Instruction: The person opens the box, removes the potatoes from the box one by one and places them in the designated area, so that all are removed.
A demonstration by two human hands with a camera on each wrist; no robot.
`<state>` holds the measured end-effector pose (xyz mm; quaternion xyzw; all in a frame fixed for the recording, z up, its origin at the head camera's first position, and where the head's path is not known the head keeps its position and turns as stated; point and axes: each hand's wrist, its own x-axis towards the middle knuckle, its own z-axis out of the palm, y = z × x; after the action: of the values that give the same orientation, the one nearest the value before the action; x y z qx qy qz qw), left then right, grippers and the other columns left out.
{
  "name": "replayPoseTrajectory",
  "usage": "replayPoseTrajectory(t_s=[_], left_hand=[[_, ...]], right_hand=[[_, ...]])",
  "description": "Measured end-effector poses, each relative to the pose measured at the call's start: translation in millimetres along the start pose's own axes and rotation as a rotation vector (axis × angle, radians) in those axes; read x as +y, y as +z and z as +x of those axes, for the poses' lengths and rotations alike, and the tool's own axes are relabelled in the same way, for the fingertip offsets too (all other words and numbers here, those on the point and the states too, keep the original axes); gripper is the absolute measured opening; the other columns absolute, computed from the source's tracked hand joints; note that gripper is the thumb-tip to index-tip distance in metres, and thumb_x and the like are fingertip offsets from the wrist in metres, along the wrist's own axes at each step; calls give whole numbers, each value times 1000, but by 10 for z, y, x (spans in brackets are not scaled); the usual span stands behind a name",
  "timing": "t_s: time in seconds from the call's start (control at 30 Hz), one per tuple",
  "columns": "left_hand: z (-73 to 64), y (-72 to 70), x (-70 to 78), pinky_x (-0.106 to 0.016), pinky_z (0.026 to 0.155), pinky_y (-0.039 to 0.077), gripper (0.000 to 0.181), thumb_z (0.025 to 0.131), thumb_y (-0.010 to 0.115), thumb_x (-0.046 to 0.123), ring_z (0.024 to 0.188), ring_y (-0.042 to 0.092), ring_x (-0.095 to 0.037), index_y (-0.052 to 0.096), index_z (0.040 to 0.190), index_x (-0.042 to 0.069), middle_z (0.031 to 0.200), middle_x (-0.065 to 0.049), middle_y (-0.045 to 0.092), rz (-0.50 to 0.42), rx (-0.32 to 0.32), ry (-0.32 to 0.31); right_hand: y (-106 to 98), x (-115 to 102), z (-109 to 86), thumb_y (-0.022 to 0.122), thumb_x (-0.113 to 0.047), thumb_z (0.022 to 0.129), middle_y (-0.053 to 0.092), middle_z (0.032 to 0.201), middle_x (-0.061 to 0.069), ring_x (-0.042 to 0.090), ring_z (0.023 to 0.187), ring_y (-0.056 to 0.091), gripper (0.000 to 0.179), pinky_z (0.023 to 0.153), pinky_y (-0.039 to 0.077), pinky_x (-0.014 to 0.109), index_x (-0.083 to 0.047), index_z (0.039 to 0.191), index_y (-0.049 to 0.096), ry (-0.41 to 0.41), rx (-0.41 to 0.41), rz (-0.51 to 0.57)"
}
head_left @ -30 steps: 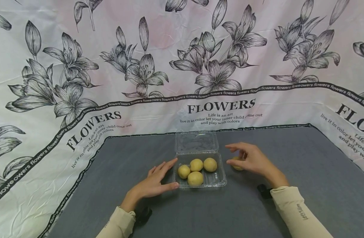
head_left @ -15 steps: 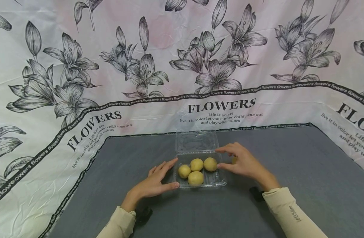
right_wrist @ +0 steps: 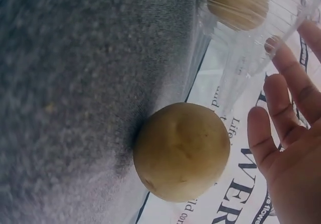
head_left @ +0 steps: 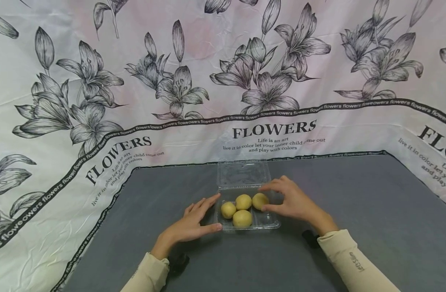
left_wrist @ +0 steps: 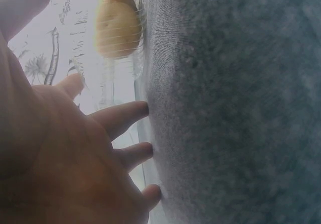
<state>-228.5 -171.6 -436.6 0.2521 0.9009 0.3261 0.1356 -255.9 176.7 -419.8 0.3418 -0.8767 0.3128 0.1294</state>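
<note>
Several yellow-brown potatoes, one of them the front potato (head_left: 242, 219), lie in a clear plastic box (head_left: 266, 223) with its lid raised. My left hand (head_left: 191, 223) is spread at the box's left side, thumb at the front corner and fingertips near the back corner. Over the box's right side reaches my right hand (head_left: 297, 202), its thumb and forefinger apart on either side of the rightmost potato (head_left: 259, 201); contact is unclear. In the right wrist view a loose potato (right_wrist: 181, 152) rests on the table outside the box, hidden behind the hand in the head view.
The box stands on a grey cloth-covered table (head_left: 223, 259). Its clear lid (head_left: 244, 173) leans back near the rear edge. A white curtain (head_left: 194, 93) printed with flowers hangs behind the table.
My right hand has moved left, from beside the loose potato to the rightmost potato in the box. The left hand stays at the box's side. The view has shifted slightly.
</note>
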Motion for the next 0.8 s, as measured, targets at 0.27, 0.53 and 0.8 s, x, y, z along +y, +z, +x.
replayPoseTrajectory(t_s=[0.27, 0.53, 0.8], left_hand=[[0, 4, 1, -69, 122, -3, 88, 96, 62, 60, 160, 3, -38, 13, 165, 35, 170, 4, 21, -7, 1, 6], [1, 5, 1, -70, 122, -3, 89, 96, 62, 59, 160, 3, -37, 13, 165, 34, 171, 5, 20, -3, 0, 8], [-6, 0, 12, -69, 122, -4, 89, 96, 62, 60, 160, 3, -37, 12, 165, 35, 171, 5, 20, -4, -6, 8]], right_hand=[[56, -3, 22, 92, -31, 75, 74, 109, 0, 17, 88, 46, 45, 81, 32, 35, -17, 115, 77, -6, -3, -83], [79, 1, 52, 92, -33, 75, 76, 110, -3, 11, 81, 35, 44, 76, 24, 32, -19, 115, 78, -4, -7, -154], [86, -15, 60, 92, -35, 73, 77, 108, -6, 10, 76, 29, 45, 73, 20, 32, -21, 114, 79, 13, -19, -187]])
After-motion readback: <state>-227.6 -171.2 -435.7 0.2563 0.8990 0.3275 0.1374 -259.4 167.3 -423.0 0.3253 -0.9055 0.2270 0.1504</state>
